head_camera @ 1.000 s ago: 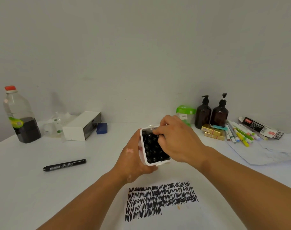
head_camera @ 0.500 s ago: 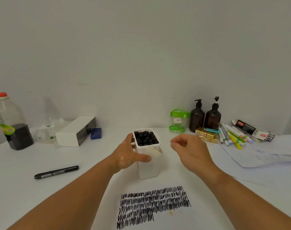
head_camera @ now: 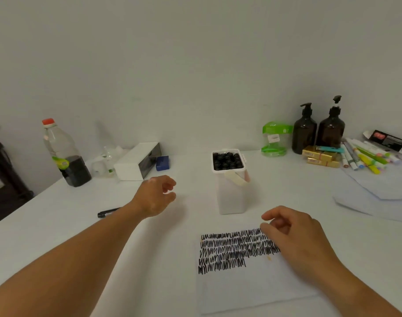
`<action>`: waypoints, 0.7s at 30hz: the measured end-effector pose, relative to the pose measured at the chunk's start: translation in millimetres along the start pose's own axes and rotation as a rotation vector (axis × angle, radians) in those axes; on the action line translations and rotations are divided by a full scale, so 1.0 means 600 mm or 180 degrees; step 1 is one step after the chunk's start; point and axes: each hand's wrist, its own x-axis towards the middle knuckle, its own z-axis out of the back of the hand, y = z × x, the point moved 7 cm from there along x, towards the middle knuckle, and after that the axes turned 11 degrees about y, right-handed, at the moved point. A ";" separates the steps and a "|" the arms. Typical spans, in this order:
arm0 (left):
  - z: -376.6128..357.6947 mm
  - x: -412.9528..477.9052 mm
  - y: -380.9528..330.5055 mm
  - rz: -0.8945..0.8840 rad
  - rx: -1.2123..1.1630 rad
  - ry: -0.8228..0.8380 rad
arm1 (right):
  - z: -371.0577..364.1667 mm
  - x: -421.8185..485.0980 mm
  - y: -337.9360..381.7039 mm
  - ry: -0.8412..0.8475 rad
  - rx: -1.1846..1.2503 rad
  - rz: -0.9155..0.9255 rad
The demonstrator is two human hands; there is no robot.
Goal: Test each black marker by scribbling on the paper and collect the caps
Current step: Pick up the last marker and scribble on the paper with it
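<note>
- The white table (head_camera: 58, 225) fills the lower half of the view and runs back to a plain wall.
- A sheet of paper (head_camera: 252, 287) lies flat near the front edge, right of centre. Rows of black scribbles (head_camera: 232, 250) cover its upper part, and the lower part is bare.
- A pile of loose sheets (head_camera: 378, 195) lies at the far right, well apart from the paper.
- A plastic bottle (head_camera: 65, 154) with a red cap stands at the back left, with dark liquid in its lower part.
- The white container (head_camera: 232, 197) stands upright just behind the paper. It is packed with black round tops (head_camera: 227, 160) (caps or marker ends, I cannot tell which), and its handle hangs down the front.
- A white box (head_camera: 136, 162) lies between the bottle and the container.
- Two brown pump bottles (head_camera: 304, 131) stand at the back right, beside a clear jar with a green lid (head_camera: 274, 139).
- The right hand (head_camera: 296, 236) is over the top right corner of the scribbles — fingers loosely curled, holding nothing. Whether it touches the sheet I cannot tell.
- The left hand (head_camera: 157, 196) is above the table left of the container, clear of it, fingers also loosely curled and empty. The two hands are well apart.
- A heap of coloured pens (head_camera: 364, 159) lies right of the pump bottles.
- One capped black marker (head_camera: 107, 212) lies on the table — partly hidden behind the left forearm.
</note>
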 end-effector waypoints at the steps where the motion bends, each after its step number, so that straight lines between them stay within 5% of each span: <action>1: 0.017 -0.009 0.032 0.0197 0.0455 -0.0113 | -0.005 -0.002 0.004 0.0038 -0.0098 0.0050; 7: 0.050 -0.058 0.177 0.1366 0.1407 0.0217 | -0.028 -0.006 0.014 0.0180 -0.0208 0.0209; 15: 0.025 -0.074 0.173 0.1202 0.1472 0.0209 | -0.024 -0.010 0.007 0.0212 -0.0281 0.0276; 18: 0.008 -0.077 0.124 0.0868 0.0933 0.0305 | -0.026 -0.011 0.009 0.0245 -0.0248 0.0294; 21: -0.016 -0.099 0.045 0.0538 -0.0925 0.0342 | -0.029 -0.012 0.012 0.0274 -0.0104 0.0328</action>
